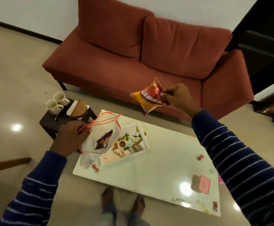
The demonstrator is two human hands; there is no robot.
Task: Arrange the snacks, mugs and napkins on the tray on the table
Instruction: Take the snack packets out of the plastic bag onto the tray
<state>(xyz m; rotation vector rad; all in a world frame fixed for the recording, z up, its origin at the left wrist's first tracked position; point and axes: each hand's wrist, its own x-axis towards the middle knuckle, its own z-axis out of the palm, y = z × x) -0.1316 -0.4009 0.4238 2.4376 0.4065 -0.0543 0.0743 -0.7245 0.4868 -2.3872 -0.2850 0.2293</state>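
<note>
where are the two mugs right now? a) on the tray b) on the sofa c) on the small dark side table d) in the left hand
c: the two mugs stand side by side on the small dark side table, left of the white table, while the tray holds no mug.

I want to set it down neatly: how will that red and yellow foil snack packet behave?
The red and yellow foil snack packet probably weighs little, since the right hand pinches one edge. It looks puffy, so it may slide or shift on the white tray.
</note>
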